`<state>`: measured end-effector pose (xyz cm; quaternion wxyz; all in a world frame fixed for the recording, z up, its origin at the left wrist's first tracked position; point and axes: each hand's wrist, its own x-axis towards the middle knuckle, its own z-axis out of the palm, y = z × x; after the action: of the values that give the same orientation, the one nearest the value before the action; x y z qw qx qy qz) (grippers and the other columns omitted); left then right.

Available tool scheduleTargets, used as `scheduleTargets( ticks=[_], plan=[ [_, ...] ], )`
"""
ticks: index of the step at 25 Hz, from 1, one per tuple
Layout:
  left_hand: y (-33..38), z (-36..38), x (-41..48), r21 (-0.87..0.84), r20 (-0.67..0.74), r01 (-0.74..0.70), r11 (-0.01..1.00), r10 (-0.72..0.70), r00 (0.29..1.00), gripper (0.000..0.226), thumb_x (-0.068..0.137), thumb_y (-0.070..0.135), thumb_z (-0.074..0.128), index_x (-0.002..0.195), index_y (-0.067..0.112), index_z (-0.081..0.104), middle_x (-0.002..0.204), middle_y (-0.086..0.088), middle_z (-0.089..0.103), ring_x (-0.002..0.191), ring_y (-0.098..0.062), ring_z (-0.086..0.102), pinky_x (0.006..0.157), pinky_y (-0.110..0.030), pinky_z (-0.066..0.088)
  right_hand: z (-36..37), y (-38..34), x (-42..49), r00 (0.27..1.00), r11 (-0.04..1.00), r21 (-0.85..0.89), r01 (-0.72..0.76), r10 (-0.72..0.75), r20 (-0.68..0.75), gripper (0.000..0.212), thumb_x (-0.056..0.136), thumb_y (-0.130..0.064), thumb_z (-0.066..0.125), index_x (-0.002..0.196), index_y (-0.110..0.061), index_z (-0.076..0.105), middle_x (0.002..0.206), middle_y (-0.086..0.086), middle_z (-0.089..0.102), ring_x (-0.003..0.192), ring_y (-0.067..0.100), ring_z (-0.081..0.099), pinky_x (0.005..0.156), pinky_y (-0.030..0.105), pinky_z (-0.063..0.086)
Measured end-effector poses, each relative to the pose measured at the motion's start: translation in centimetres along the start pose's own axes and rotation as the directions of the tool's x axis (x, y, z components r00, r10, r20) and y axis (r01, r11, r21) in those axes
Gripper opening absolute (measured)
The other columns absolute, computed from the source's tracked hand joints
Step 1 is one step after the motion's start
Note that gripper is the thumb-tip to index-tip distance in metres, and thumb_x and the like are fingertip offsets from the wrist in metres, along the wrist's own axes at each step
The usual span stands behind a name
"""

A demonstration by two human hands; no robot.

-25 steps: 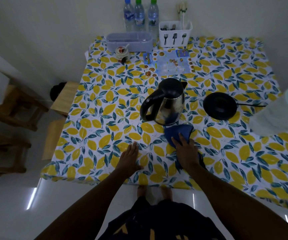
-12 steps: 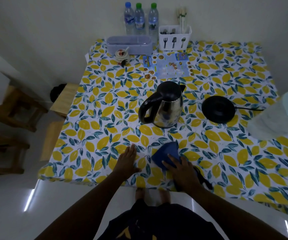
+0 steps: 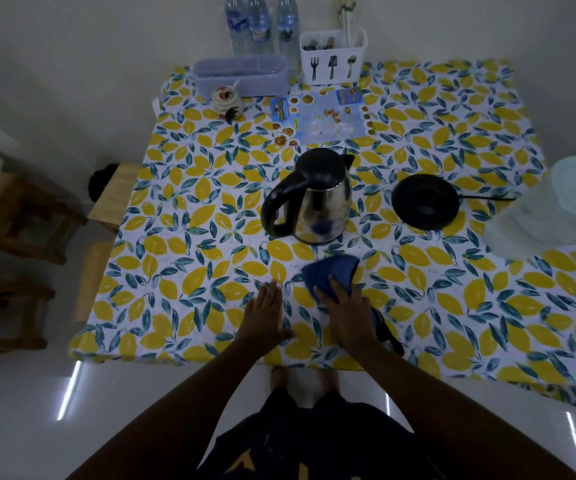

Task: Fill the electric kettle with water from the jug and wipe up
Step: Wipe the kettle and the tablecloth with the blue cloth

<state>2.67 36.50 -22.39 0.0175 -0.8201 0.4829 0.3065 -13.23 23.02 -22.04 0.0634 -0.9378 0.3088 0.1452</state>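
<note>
A steel electric kettle [image 3: 314,199] with a black lid and handle stands mid-table, off its round black base [image 3: 425,200], which lies to its right with a cord. A pale translucent jug [image 3: 553,211] sits at the right edge. My right hand [image 3: 345,306] presses flat on a blue cloth [image 3: 331,271] just in front of the kettle. My left hand [image 3: 265,310] rests flat on the lemon-print tablecloth [image 3: 193,271] beside it, fingers spread, holding nothing.
Along the back stand three water bottles [image 3: 258,26], a white cutlery holder [image 3: 333,58], a grey lidded box [image 3: 241,76], a small jar [image 3: 225,102] and a menu sheet [image 3: 321,119]. Wooden stools [image 3: 19,216] stand left of the table.
My right hand slid the blue cloth back from the kettle toward the left, then forward and right again. The left hand stayed planted on the table.
</note>
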Motion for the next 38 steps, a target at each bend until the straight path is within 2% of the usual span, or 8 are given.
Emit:
scheduleTargets(
  ticks=[5,9,12,18,22,24,30,38],
  plan=[
    [0.2,0.1,0.2,-0.002,0.020,0.018,1.000,-0.018,1.000,0.113,0.079,0.064,0.059,0.150,0.010,-0.011,0.161,-0.009,-0.018,0.148,-0.030,-0.014,0.120,-0.051,0.007,2.0,3.3,-4.5,0.998,0.999,-0.006,0.051,-0.051,0.034,0.070,0.073,-0.015,0.077,0.135,-0.033,0.050,0.142,0.010,0.052,0.110,0.048,0.056,0.069,0.052,0.055],
    [0.8,-0.8,1.0,0.040,0.046,-0.041,0.998,0.039,0.998,0.118,0.076,0.053,0.071,0.150,0.012,-0.011,0.160,-0.008,-0.022,0.147,-0.031,-0.017,0.121,-0.053,0.007,0.7,6.9,-1.0,0.953,0.952,0.042,-0.304,0.304,0.006,0.067,0.091,-0.014,0.056,0.148,-0.033,0.026,0.158,0.011,0.024,0.121,0.047,0.040,0.085,0.055,0.049],
    [1.5,-1.5,2.0,0.127,0.111,-0.059,0.990,0.045,0.993,0.123,0.074,0.051,0.074,0.150,0.009,-0.013,0.159,-0.012,-0.024,0.147,-0.034,-0.017,0.120,-0.052,0.008,-0.8,8.6,3.6,0.914,0.909,0.102,-0.403,0.406,-0.014,0.065,0.098,-0.015,0.046,0.150,-0.035,0.012,0.161,0.008,0.006,0.130,0.046,0.028,0.096,0.055,0.041],
    [1.4,-1.1,2.3,0.134,0.109,-0.051,0.990,0.037,0.993,0.125,0.071,0.050,0.076,0.150,0.008,-0.011,0.158,-0.011,-0.025,0.147,-0.035,-0.016,0.119,-0.053,0.012,-0.7,4.9,4.2,0.975,0.971,0.083,-0.222,0.222,0.012,0.067,0.096,-0.018,0.048,0.150,-0.036,0.013,0.161,0.008,0.008,0.133,0.047,0.025,0.099,0.057,0.037],
    [1.2,-0.9,2.5,0.104,0.106,-0.053,0.993,0.042,0.993,0.125,0.071,0.052,0.076,0.150,0.010,-0.012,0.158,-0.010,-0.027,0.146,-0.033,-0.018,0.119,-0.054,0.013,1.6,4.5,-1.6,1.000,0.999,0.051,-0.012,0.013,-0.023,0.063,0.088,-0.018,0.059,0.144,-0.033,0.035,0.154,0.010,0.034,0.121,0.048,0.045,0.086,0.059,0.047],
    [1.1,-0.8,2.4,0.098,0.104,-0.049,0.994,0.039,0.994,0.125,0.071,0.053,0.075,0.150,0.011,-0.012,0.158,-0.009,-0.027,0.146,-0.032,-0.018,0.119,-0.054,0.013,1.3,6.2,-2.0,0.999,0.999,0.034,-0.033,0.034,-0.021,0.062,0.084,-0.020,0.066,0.141,-0.032,0.043,0.150,0.010,0.041,0.117,0.049,0.049,0.083,0.058,0.051],
    [1.1,-0.9,2.3,0.076,0.115,-0.053,0.996,0.044,0.992,0.124,0.072,0.054,0.074,0.149,0.011,-0.014,0.158,-0.008,-0.027,0.146,-0.031,-0.019,0.118,-0.055,0.013,-0.9,10.5,3.0,0.890,0.883,0.126,-0.453,0.455,0.008,0.060,0.098,-0.022,0.045,0.150,-0.032,0.015,0.161,0.008,0.008,0.131,0.045,0.028,0.101,0.055,0.039],
    [0.4,0.4,0.6,0.059,0.005,-0.089,0.994,0.089,0.996,0.095,0.089,0.063,0.043,0.151,0.015,-0.010,0.161,-0.006,-0.018,0.148,-0.027,-0.014,0.120,-0.051,0.006,1.7,2.5,-2.0,0.987,0.987,0.041,-0.158,0.159,-0.010,0.060,0.092,-0.022,0.053,0.147,-0.030,0.029,0.157,0.011,0.026,0.120,0.046,0.041,0.089,0.057,0.045]
  ],
)
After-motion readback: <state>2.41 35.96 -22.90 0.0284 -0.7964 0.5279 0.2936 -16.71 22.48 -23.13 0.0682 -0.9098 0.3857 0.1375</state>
